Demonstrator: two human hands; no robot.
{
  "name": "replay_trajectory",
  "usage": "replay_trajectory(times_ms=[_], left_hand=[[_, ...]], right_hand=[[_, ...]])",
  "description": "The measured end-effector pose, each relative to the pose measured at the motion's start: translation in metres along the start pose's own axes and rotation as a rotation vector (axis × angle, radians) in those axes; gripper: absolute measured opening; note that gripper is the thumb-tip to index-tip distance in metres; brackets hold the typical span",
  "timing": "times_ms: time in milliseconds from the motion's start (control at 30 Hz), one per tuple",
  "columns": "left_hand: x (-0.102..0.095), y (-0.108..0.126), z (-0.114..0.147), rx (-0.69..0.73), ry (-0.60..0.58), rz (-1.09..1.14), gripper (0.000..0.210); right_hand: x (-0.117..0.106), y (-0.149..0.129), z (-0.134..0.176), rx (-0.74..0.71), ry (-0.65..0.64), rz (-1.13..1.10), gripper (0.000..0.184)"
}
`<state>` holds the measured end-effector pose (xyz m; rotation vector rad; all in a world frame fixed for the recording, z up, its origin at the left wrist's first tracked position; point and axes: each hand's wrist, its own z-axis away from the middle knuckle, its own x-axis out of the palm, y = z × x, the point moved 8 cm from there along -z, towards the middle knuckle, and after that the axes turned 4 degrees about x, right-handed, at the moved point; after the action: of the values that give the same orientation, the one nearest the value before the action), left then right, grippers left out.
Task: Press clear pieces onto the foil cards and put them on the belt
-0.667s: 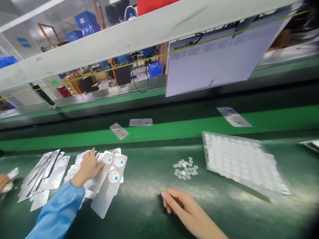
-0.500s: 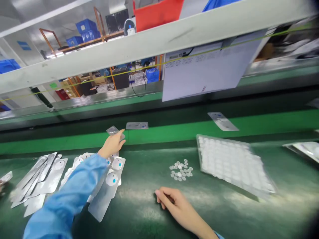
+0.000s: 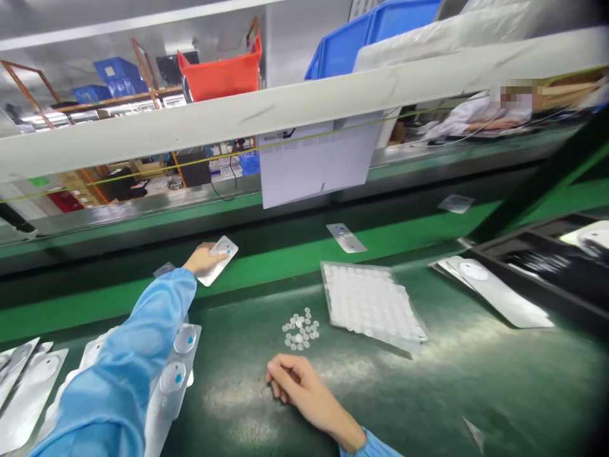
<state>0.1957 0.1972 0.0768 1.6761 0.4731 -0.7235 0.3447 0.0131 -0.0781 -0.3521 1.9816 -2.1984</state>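
Over the green belt, my left hand [image 3: 203, 259] is closed round the near end of a clear plastic blister tray [image 3: 219, 268] with a round hollow and a blue dot. Another blister tray [image 3: 164, 270] lies partly hidden behind that wrist. My right hand [image 3: 302, 387] rests on the green worktop, fingers curled in and thumb against them, with nothing visible in it. Just beyond it are scattered small round translucent discs [image 3: 301, 330]. Under my left sleeve lie stacked blister trays [image 3: 174, 374] with blue dots.
A clear tray of white pieces [image 3: 371, 301] stands right of the discs. More silvery packs [image 3: 23, 393] lie at far left and a stack of packs [image 3: 490, 289] at right, by a black crate [image 3: 537, 260]. A blister tray [image 3: 346, 238] lies on the belt [image 3: 285, 254]. A person sits beyond.
My left hand has taken hold of a blister tray from the belt and lifted it. The view has swung right, bringing the black crate into sight. My right hand stays curled on the worktop.
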Motion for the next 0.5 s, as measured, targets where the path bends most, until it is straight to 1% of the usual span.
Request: replay_trajectory(times_ms=[33,100,133,167,200,233,300,367,400,500], left_hand=[[0.006,-0.002,0.014,-0.013,-0.032,0.028,0.036],[0.029,-0.01,0.053,-0.057,-0.133,0.165,0.036],[0.043,-0.015,0.077,-0.091,-0.188,0.271,0.037],[0.058,-0.02,0.103,-0.136,-0.229,0.432,0.038],[0.07,-0.024,0.129,-0.186,-0.241,0.587,0.039],[0.08,-0.029,0.152,-0.237,-0.22,0.726,0.041],[0.093,-0.039,0.188,-0.352,-0.131,0.95,0.046],[0.103,-0.048,0.206,-0.46,-0.071,1.099,0.049],[0.107,-0.051,0.21,-0.5,-0.07,1.15,0.048],[0.116,-0.056,0.209,-0.542,-0.101,1.18,0.037]], right_hand=[[-0.001,-0.003,0.002,-0.007,0.027,-0.017,0.061],[0.004,-0.01,0.008,-0.011,0.055,-0.028,0.059],[0.011,-0.013,0.011,-0.006,0.04,-0.018,0.058],[0.021,-0.015,0.015,0.002,0.001,0.0,0.054],[0.033,-0.016,0.02,0.013,-0.052,0.021,0.05],[0.044,-0.015,0.025,0.028,-0.103,0.043,0.048],[0.06,-0.01,0.035,0.071,-0.164,0.086,0.05],[0.066,-0.002,0.042,0.118,-0.183,0.132,0.05],[0.066,0.001,0.044,0.133,-0.188,0.156,0.049],[0.064,0.006,0.047,0.147,-0.207,0.211,0.047]])
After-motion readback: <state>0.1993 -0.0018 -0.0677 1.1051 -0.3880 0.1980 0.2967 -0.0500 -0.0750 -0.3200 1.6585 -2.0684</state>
